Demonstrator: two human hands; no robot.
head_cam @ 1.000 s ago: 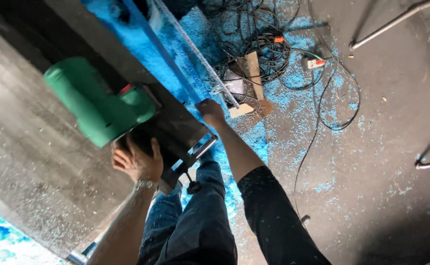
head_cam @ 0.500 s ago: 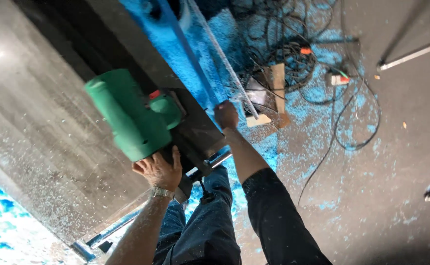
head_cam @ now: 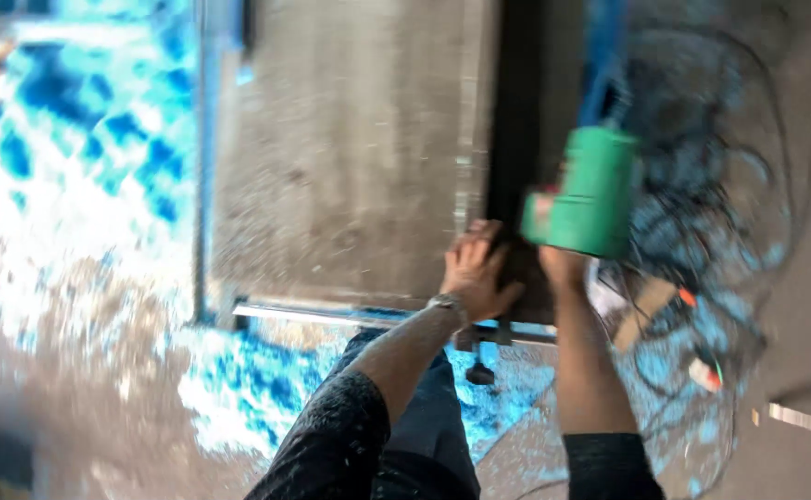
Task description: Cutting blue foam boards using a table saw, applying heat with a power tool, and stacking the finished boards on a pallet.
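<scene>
Lying flat ahead of the person, one grey slab [head_cam: 350, 157] runs its long axis away from them; one green power tool [head_cam: 590, 190] sits at its right edge, the right hand [head_cam: 563, 267] just beneath, grip unclear; the left hand [head_cam: 475, 278] presses fingers spread on the slab.

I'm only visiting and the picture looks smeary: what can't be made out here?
Head view:
- Right hand: its grip on the green power tool is lost in motion blur.
- The tool's blade or working end: hidden behind its body.
- Cables on the floor: blurred into a tangle.
- Left hand on the grey slab: fingertips unclear.
</scene>
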